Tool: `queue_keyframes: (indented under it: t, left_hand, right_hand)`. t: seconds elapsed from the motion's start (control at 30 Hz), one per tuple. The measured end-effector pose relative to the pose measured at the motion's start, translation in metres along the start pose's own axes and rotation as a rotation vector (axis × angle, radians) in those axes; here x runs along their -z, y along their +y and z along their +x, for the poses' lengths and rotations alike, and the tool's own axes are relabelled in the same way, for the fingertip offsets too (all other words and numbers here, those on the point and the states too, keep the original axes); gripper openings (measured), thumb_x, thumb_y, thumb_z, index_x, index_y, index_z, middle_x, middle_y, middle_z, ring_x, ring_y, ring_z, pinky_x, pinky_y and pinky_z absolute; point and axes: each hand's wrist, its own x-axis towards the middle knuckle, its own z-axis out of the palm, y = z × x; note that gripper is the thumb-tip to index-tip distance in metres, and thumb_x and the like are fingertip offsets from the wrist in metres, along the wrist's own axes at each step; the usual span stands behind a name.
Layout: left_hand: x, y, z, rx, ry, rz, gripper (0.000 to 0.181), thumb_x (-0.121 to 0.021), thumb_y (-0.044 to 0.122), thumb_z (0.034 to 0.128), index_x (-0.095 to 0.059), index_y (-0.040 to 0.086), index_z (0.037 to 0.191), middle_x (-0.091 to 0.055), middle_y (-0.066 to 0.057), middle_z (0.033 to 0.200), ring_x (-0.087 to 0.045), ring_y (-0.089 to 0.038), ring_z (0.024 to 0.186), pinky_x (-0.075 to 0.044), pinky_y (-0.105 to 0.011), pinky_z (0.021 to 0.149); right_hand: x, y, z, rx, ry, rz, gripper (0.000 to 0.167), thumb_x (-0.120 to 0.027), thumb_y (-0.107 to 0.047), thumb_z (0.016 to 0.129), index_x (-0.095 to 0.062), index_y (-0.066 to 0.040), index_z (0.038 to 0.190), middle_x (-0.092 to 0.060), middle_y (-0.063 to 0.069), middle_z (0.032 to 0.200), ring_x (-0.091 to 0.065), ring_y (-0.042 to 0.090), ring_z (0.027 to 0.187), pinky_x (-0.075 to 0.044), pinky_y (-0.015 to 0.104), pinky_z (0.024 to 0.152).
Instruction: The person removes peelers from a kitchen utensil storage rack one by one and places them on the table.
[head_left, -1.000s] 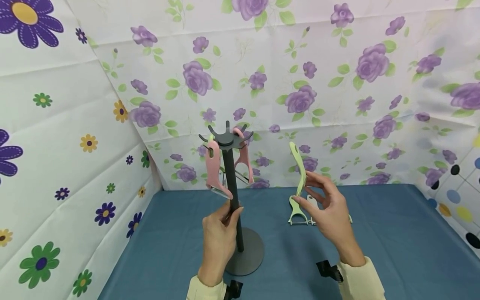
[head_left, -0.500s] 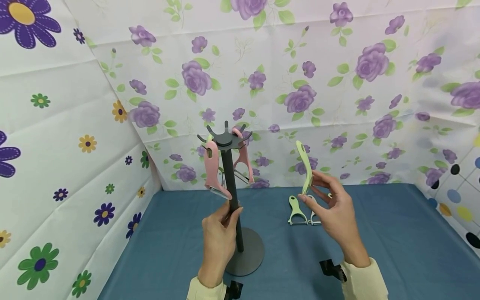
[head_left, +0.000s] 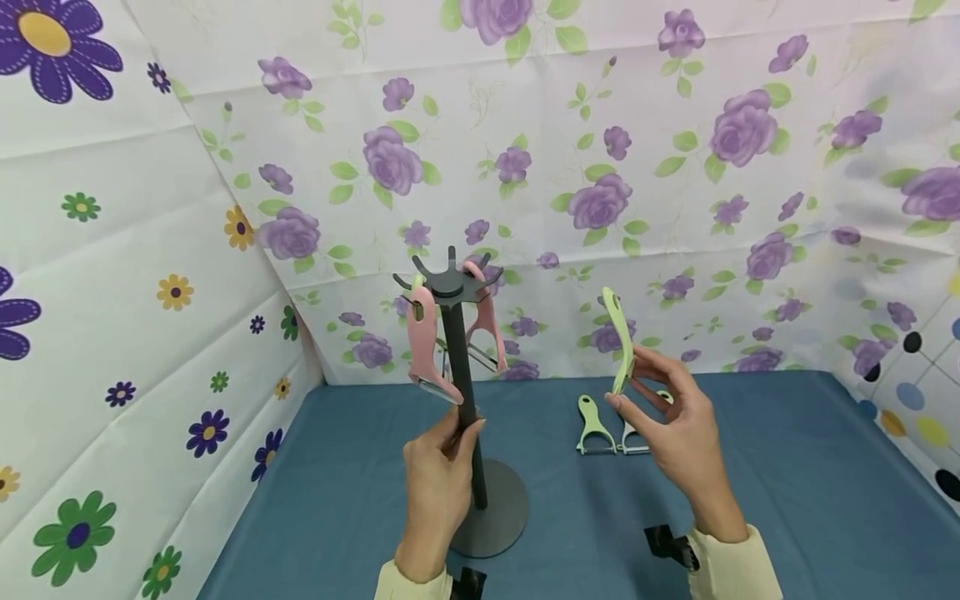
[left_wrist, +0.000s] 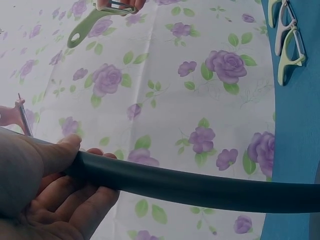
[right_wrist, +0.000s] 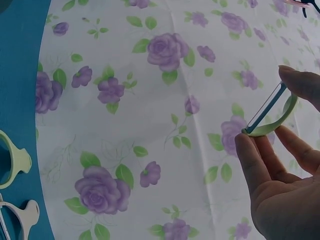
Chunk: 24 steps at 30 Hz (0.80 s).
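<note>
My left hand [head_left: 438, 496] grips the post of a dark hanging stand [head_left: 459, 358], thumb and fingers around it below the hooks. From the hooks hang a pink peeler [head_left: 422, 337] at the front left and another pink peeler [head_left: 487, 321] behind the post. Something light green shows behind the front one, mostly hidden. To the right, my right hand [head_left: 678, 437] pinches a light green peeler [head_left: 618, 329] by its blade end, handle pointing up. In the right wrist view, the fingertips hold either side of that peeler's head [right_wrist: 272, 127]. It is apart from the stand.
On the blue cloth [head_left: 555, 517] lie a green peeler [head_left: 588, 412] and a white peeler [head_left: 627, 435], the latter partly behind my right hand. Another green handle [head_left: 665, 396] peeks out there. The stand's round base [head_left: 502, 517] rests on the cloth. Flowered sheets [head_left: 525, 108] rise behind and leftward.
My right hand has shifted a little to the right with the green peeler, uncovering more of the peelers on the table. My left hand stays on the post.
</note>
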Motion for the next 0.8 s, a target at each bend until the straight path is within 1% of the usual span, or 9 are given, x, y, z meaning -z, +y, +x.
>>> queue_keyframes:
  t: [0.1, 0.3, 0.47, 0.63, 0.8]
  left_hand:
    - [0.0003, 0.0002, 0.0002, -0.008, 0.004, 0.008, 0.016, -0.070, 0.016, 0.0972, -0.078, 0.013, 0.111, -0.079, -0.009, 0.102, -0.078, -0.020, 0.093, -0.065, -0.033, 0.081]
    - [0.0013, 0.0008, -0.0004, 0.012, -0.004, 0.014, 0.017, -0.070, 0.015, 0.0973, -0.078, 0.014, 0.112, -0.079, -0.006, 0.103, -0.078, -0.018, 0.093, -0.065, -0.031, 0.082]
    - [0.0027, 0.0001, -0.0007, -0.001, -0.005, 0.016, 0.017, -0.071, 0.016, 0.0974, -0.078, 0.014, 0.112, -0.079, -0.006, 0.103, -0.078, -0.017, 0.092, -0.065, -0.030, 0.080]
    - [0.0028, -0.0019, -0.0004, -0.010, 0.000, 0.023, 0.015, -0.071, 0.017, 0.0973, -0.078, 0.016, 0.111, -0.079, -0.006, 0.102, -0.078, -0.016, 0.092, -0.065, -0.030, 0.080]
    - [0.0020, -0.0018, -0.0004, -0.011, -0.007, 0.022, 0.015, -0.070, 0.017, 0.0978, -0.078, 0.016, 0.111, -0.079, -0.006, 0.103, -0.078, -0.017, 0.092, -0.065, -0.031, 0.081]
  right_hand:
    - [0.0004, 0.0004, -0.0006, -0.005, 0.000, -0.008, 0.066, -0.077, 0.001, 0.089, -0.053, -0.016, 0.147, -0.057, -0.002, 0.130, -0.059, 0.007, 0.120, -0.051, 0.014, 0.103]
    - [0.0026, 0.0016, -0.0028, -0.027, 0.022, -0.050, 0.065, -0.078, 0.000, 0.088, -0.054, -0.018, 0.147, -0.058, -0.001, 0.130, -0.059, 0.006, 0.118, -0.051, 0.011, 0.102]
    - [0.0038, 0.0031, -0.0030, -0.073, 0.047, -0.049, 0.065, -0.079, 0.000, 0.088, -0.056, -0.019, 0.145, -0.058, -0.002, 0.130, -0.060, 0.009, 0.118, -0.051, 0.011, 0.101]
    - [0.0047, 0.0055, -0.0036, -0.091, 0.051, -0.054, 0.065, -0.079, -0.002, 0.088, -0.056, -0.020, 0.146, -0.058, -0.001, 0.130, -0.060, 0.013, 0.118, -0.051, 0.010, 0.101]
    - [0.0066, 0.0085, -0.0052, -0.107, 0.066, -0.073, 0.064, -0.079, -0.003, 0.088, -0.056, -0.021, 0.145, -0.058, -0.003, 0.129, -0.059, 0.009, 0.118, -0.051, 0.009, 0.100]
